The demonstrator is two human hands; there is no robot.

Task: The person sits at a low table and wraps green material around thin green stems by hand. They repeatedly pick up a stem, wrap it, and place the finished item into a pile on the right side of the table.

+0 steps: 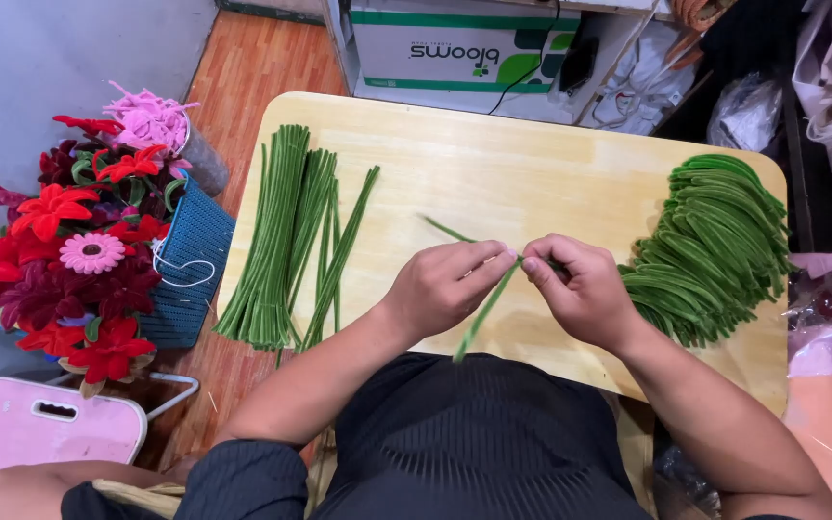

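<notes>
Both hands pinch one green stem (481,310) over the wooden table (532,154): left hand (445,286) and right hand (580,289), fingertips nearly touching. Stem runs from 11 o'clock to 7 o'clock, middle hidden by fingers. Straight stem pile (286,241) at 9 o'clock, bent stem pile (715,250) at 3 o'clock. Flower basket (190,260) off-table, far left. Cardboard box (455,43) at 12, cut off.
</notes>
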